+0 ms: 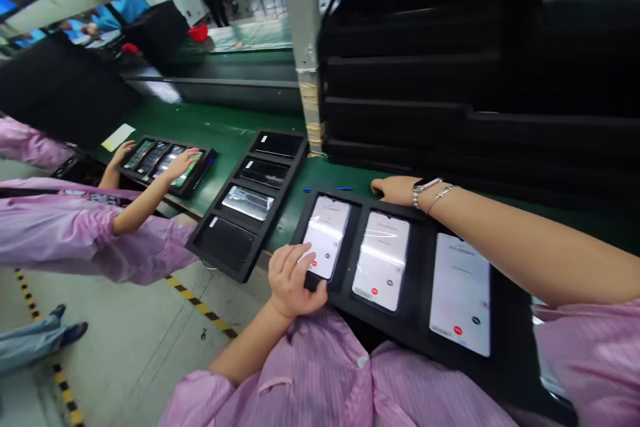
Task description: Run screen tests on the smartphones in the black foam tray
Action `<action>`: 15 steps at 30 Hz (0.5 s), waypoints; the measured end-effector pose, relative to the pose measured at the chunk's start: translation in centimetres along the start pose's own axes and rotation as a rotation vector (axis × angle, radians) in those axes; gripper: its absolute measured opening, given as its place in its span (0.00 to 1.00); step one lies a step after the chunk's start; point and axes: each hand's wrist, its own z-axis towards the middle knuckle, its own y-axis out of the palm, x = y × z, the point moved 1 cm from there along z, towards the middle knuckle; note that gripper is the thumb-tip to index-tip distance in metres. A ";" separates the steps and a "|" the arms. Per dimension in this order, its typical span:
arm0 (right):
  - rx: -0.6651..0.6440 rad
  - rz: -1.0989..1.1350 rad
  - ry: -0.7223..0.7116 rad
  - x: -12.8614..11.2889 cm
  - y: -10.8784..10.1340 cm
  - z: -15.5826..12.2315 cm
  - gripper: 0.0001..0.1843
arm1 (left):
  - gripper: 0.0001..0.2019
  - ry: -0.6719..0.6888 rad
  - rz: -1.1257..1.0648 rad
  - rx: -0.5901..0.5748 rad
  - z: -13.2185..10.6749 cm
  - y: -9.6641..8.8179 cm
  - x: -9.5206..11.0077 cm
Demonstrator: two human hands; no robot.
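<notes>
A black tray (423, 260) lies in front of me on the green belt and holds three lit phones showing call screens. My left hand (294, 278) is curled over the near end of the leftmost phone (327, 233), fingers on its screen and thumb along the tray's edge. The middle phone (383, 259) and the right phone (461, 290) lie untouched. My right hand (397, 189), with bracelets at the wrist, rests on the tray's far edge with its fingers bent over it.
A second black tray (250, 203) with several dark phones lies to the left on the green conveyor (210, 127). Further left, a co-worker's hands (183, 163) rest on a third tray of phones. Black shelving (450, 80) stands behind, beside a grey post (305, 47).
</notes>
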 end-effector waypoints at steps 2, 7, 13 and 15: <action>-0.041 -0.028 -0.038 -1.0 0.2 0.5 0.19 | 0.19 -0.019 -0.007 0.007 -0.1 -0.1 0.3; -0.073 -0.005 -0.128 -2.2 0.6 1.1 0.09 | 0.19 -0.059 -0.031 0.048 -0.4 0.0 0.7; -0.012 0.030 -0.107 -3.3 -0.3 2.2 0.07 | 0.18 -0.057 -0.046 0.061 -0.3 0.1 0.7; 0.015 0.035 -0.091 -4.0 -0.7 2.7 0.13 | 0.18 -0.046 -0.054 0.068 -0.3 0.1 0.7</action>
